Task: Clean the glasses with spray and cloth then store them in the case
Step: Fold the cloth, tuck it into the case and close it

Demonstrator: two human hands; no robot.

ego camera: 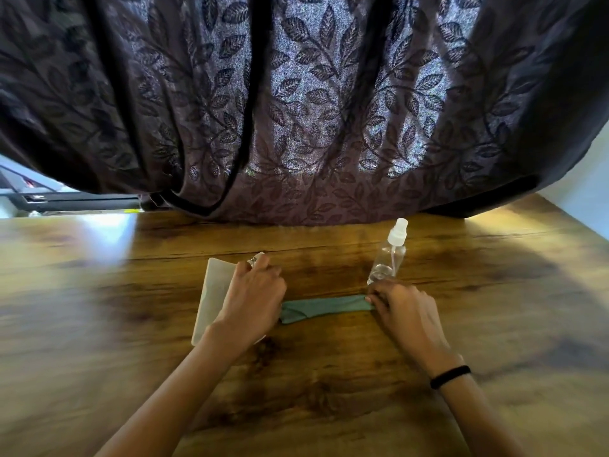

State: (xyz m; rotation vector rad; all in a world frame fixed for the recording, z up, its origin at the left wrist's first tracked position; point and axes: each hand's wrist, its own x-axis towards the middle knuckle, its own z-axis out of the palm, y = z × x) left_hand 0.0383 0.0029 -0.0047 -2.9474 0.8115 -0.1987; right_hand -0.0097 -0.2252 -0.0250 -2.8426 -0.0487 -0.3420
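Note:
A pale flat case point(214, 291) lies on the wooden table point(99, 308), left of centre. My left hand point(253, 298) lies over its right side with curled fingers, and a small shiny piece that looks like the glasses point(256, 259) shows at the fingertips; the rest is hidden. A folded teal cloth point(323, 306) stretches between my hands. Its left end runs under my left hand, while my right hand point(400, 308) pinches its right end. A clear spray bottle point(389, 255) with a white cap stands upright just behind my right hand.
A dark leaf-patterned curtain point(313, 110) hangs over the table's far edge. Dark equipment point(49, 199) sits beyond the far left edge. A black band point(449, 376) is on my right wrist. The view is blurred by motion.

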